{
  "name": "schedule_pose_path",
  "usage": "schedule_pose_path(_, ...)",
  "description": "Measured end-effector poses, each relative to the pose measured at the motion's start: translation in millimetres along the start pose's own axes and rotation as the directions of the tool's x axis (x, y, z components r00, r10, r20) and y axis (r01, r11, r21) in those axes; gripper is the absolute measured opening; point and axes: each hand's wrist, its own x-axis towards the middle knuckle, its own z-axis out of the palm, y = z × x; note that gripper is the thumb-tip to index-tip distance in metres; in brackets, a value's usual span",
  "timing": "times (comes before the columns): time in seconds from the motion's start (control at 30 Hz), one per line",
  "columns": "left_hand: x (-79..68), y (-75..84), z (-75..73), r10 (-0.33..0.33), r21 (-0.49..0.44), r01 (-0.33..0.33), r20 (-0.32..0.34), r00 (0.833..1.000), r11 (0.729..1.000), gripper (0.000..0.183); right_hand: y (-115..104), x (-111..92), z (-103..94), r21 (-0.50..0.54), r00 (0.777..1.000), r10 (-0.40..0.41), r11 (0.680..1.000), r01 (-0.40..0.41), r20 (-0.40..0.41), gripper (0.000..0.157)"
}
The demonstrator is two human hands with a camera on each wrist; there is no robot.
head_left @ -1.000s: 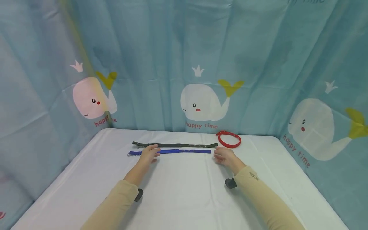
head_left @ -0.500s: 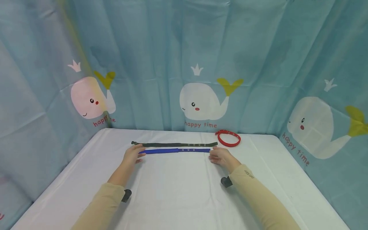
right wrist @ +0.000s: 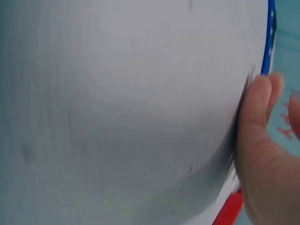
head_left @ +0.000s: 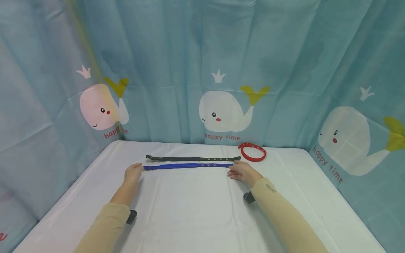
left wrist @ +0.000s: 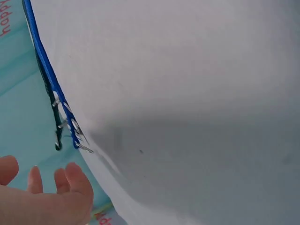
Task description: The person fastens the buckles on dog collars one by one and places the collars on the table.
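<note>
A blue pet collar (head_left: pixel 181 166) with metal eyelets lies straight across the white table. Its buckle and ring (left wrist: pixel 77 133) show at the left end. Just behind it, nearly parallel, lies a dark green collar (head_left: pixel 190 159). My left hand (head_left: pixel 133 173) is beside the blue collar's buckle end; in the left wrist view its loosely bent fingers (left wrist: pixel 77 180) stand apart from the metal. My right hand (head_left: pixel 242 172) is at the blue collar's eyelet end, covering its tip. In the right wrist view those fingers (right wrist: pixel 255 101) look extended by the strap; whether they touch it is unclear.
A red collar (head_left: pixel 253 153), closed into a ring, lies at the back right behind my right hand. The white tablecloth (head_left: pixel 190 211) stretches toward me. A blue whale-print curtain (head_left: pixel 177 70) hangs along the table's back and sides.
My left hand has moved left along the blue collar, past its buckle end, uncovering the strap. My right hand has shifted slightly left onto the other end. The collars have not visibly moved.
</note>
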Motion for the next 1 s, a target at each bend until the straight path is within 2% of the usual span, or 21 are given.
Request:
schedule_pose_path(0.1, 5.4, -2.7, -4.9, -0.016, 0.009, 0.017, -0.042, 0.999, 1.000, 0.052, -1, 1, -5.3, -0.020, 0.999, -0.004, 1.000, 0.005, 0.040, 0.069)
schedule_pose_path(0.23, 13.7, -6.8, -10.8, -0.054, 0.090, 0.058, -0.045, 0.998, 0.994, 0.052, -3, 2, -9.0, -0.050, 0.998, 0.003, 0.999, 0.000, 0.060, 0.068)
schedule_pose_path(0.33, 21.2, -11.4, -14.3, -0.062, 0.171, 0.061, 0.003, 0.998, 0.983, 0.053, -4, 3, -10.1, -0.080, 0.997, 0.009, 0.997, -0.003, 0.071, 0.065)
schedule_pose_path(0.43, 29.9, -15.7, -15.1, -0.043, 0.259, 0.022, 0.076, 0.996, 0.966, 0.055, -5, 3, -10.5, -0.087, 0.996, 0.011, 0.996, -0.004, 0.085, 0.063)
schedule_pose_path(0.53, 38.3, -18.4, -13.9, 0.000, 0.365, -0.054, 0.147, 0.989, 0.929, 0.060, -6, 3, -10.0, -0.102, 0.996, 0.009, 0.995, 0.000, 0.091, 0.062)
schedule_pose_path(0.63, 44.8, -19.1, -12.8, 0.033, 0.475, -0.121, 0.189, 0.981, 0.871, 0.065, -8, 4, -9.0, -0.115, 0.995, 0.009, 0.993, 0.003, 0.097, 0.060)
schedule_pose_path(0.73, 48.3, -16.9, -12.1, 0.041, 0.557, -0.155, 0.212, 0.976, 0.816, 0.067, -8, 4, -7.9, -0.119, 0.995, 0.009, 0.993, 0.003, 0.095, 0.058)
schedule_pose_path(0.9, 50.3, -12.7, -10.9, -0.004, 0.638, -0.135, 0.213, 0.977, 0.758, 0.058, -7, 7, -5.4, -0.129, 0.997, 0.008, 0.992, 0.002, 0.077, 0.052)
schedule_pose_path(1.0, 50.5, -12.0, -10.5, -0.019, 0.655, -0.119, 0.199, 0.980, 0.746, 0.050, -7, 7, -3.0, -0.131, 0.998, 0.003, 0.991, 0.005, 0.058, 0.046)
